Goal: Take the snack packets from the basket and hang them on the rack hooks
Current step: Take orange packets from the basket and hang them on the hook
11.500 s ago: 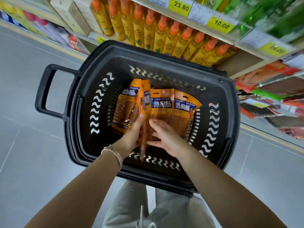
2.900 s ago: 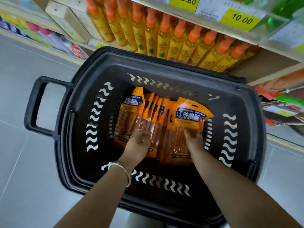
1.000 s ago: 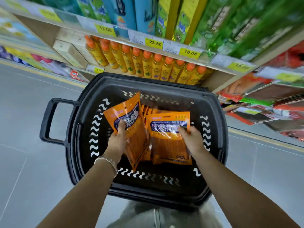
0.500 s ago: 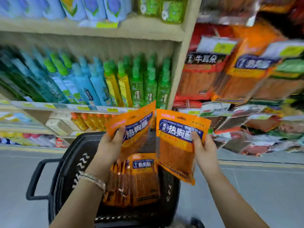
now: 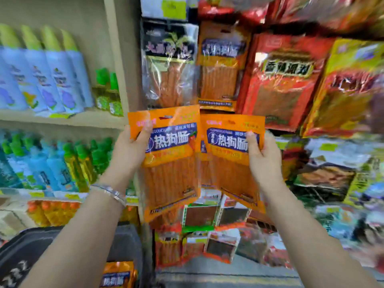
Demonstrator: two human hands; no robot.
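My left hand (image 5: 129, 150) grips an orange snack packet (image 5: 172, 163) with a blue label by its upper left edge. My right hand (image 5: 262, 161) grips a second, matching orange packet (image 5: 230, 161) by its upper right edge. Both packets are held upright side by side in front of the rack. Just above them a matching orange packet (image 5: 220, 69) hangs on the rack beside a dark-topped packet (image 5: 168, 67); the hooks themselves are hidden. The black basket (image 5: 22, 248) sits at the bottom left, with another orange packet (image 5: 118, 275) inside it.
Red snack packets (image 5: 282, 80) and a yellow-red one (image 5: 342, 86) hang to the right. Shelves at left hold blue bottles (image 5: 47, 80) and green-capped bottles (image 5: 83, 161). A wooden upright (image 5: 122, 59) divides shelves from rack. More packets (image 5: 207, 231) hang lower down.
Both hands lifted one packet each out of the basket and raised them to the rack. My view swung up and right from the basket to the hanging snacks.
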